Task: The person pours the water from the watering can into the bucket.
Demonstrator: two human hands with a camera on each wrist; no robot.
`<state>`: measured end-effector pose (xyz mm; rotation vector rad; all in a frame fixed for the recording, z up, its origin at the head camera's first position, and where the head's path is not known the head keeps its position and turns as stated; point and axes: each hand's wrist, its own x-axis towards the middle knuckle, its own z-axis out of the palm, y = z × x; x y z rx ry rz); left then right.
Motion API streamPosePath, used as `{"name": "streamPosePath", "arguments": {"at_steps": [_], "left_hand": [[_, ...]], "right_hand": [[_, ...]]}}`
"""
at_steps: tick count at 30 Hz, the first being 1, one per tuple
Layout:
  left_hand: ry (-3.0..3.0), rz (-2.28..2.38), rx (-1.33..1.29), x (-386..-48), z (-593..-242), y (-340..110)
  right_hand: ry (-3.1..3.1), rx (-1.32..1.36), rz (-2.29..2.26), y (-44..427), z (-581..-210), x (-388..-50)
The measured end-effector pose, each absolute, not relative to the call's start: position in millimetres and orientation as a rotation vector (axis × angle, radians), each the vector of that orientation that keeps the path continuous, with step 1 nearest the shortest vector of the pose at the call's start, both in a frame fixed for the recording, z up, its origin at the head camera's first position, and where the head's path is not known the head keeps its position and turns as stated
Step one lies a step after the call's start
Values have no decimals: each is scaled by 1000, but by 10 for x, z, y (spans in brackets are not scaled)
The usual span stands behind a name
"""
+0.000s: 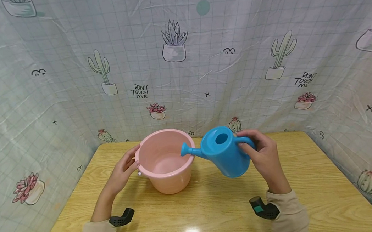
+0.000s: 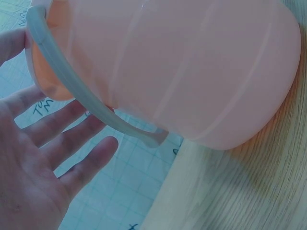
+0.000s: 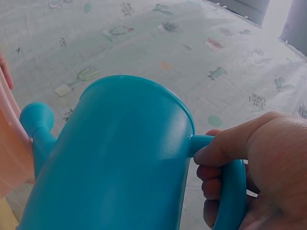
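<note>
A pink bucket [image 1: 167, 182] stands on the wooden table, its mouth up and its inside partly in view. My left hand [image 1: 122, 171] rests against the bucket's left rim. In the left wrist view its fingers [image 2: 62, 117] are spread and fairly straight, beside the bucket's pale handle [image 2: 79, 91], which hangs down the side. With its fingers curled round the handle, my right hand [image 1: 263, 157] holds a blue watering can [image 1: 228, 159] to the right of the bucket. The can's sprinkler head [image 1: 185, 149] reaches over the bucket's right rim. What the can contains is hidden.
The wooden table [image 1: 305, 179] extends on both sides of the bucket. Behind and beside it hangs a light cloth [image 1: 205, 72] printed with cacti and potted plants. Each wrist wears a black device [image 1: 122, 218].
</note>
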<state>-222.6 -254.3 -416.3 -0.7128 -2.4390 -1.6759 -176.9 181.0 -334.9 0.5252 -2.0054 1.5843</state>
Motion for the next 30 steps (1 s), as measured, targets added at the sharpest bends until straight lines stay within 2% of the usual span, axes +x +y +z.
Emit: {"name": "streamPosePath", "arguments": {"at_steps": [30], "left_hand": [[-2443,-1688,-712,-2237,-4163,-2548]], "right_hand": [[-1997,529,1606,1811,-3338,-1784]]}}
